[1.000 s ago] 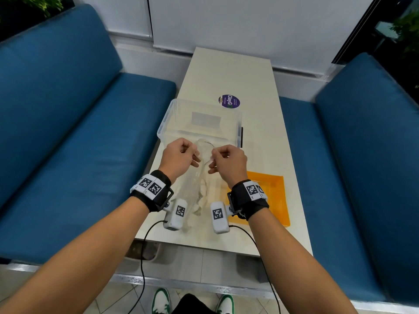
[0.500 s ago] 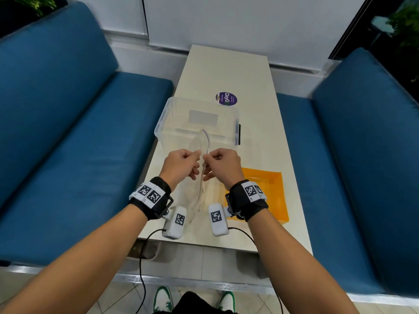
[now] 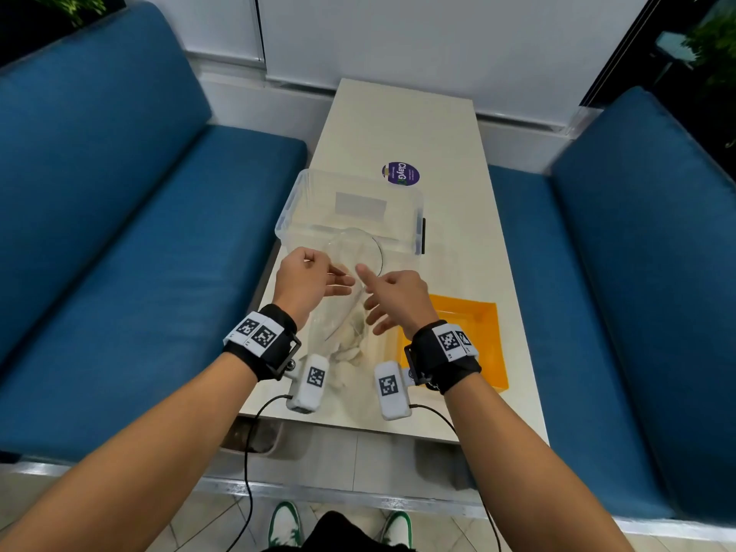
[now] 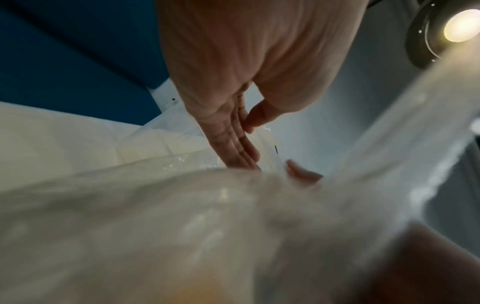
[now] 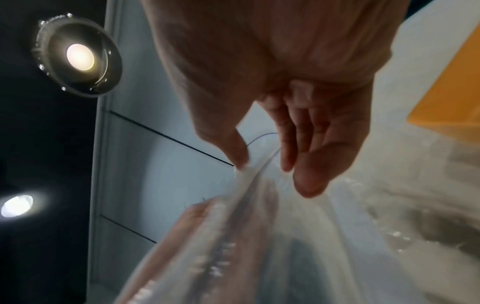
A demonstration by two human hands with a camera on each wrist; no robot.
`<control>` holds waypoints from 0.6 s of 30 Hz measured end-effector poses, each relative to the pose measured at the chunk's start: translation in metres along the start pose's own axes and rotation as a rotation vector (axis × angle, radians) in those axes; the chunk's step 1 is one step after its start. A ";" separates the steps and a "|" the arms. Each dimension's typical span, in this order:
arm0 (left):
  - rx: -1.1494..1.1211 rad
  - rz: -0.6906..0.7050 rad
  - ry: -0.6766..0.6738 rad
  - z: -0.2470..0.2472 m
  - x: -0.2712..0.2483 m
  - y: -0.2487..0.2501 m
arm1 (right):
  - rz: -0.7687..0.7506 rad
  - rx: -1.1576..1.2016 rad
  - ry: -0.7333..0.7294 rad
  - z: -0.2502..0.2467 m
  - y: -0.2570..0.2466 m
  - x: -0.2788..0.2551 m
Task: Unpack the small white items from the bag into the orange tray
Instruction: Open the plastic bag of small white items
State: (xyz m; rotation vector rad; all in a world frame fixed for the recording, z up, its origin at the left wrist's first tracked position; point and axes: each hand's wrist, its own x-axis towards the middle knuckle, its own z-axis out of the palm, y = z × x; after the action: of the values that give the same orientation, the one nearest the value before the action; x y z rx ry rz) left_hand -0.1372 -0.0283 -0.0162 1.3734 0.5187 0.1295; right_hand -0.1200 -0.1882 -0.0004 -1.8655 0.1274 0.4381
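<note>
- The left hand (image 3: 308, 281) pinches the left lip of the clear plastic bag (image 3: 345, 300) between thumb and fingers, holding it up above the table (image 3: 454, 249).
- From the left wrist view, the left hand's fingers (image 4: 233, 142) lie straight along the thin film while the thumb presses against it from the other side.
- The right hand (image 3: 392, 300) is spread loose beside the bag's mouth, forefinger pointing up and left, the other fingers reaching toward the opening; it grips nothing.
- The right wrist view shows the right hand's fingers (image 5: 311, 148) just above the bag's folded edge; I cannot tell whether they touch it.
- The bag's mouth gapes in a round loop, in front of the near wall of a clear plastic bin (image 3: 350, 213).
- The small white items (image 3: 350, 340) sit heaped in the bag's lower part, between the two wrists, near the table's near edge.
- The orange tray (image 3: 478, 336) lies flat on the table to the right of the bag, partly behind the right wrist.
- A round purple sticker (image 3: 400, 174) sits on the table beyond the bin.
- Blue sofas (image 3: 119, 233) flank the table on both sides.
</note>
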 end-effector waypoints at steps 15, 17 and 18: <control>0.002 -0.112 -0.026 -0.003 -0.014 -0.012 | -0.051 0.222 0.022 0.008 0.021 0.008; -0.227 -0.179 -0.026 -0.010 -0.012 -0.008 | -0.012 0.314 0.049 0.000 0.022 0.009; -0.352 -0.220 -0.032 -0.014 -0.010 -0.007 | -0.001 0.329 0.072 -0.004 0.024 0.010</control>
State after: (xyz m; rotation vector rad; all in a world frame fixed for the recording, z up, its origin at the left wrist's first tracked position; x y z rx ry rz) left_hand -0.1536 -0.0213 -0.0213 0.9671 0.5865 0.0175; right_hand -0.1171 -0.1987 -0.0243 -1.5574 0.2325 0.3272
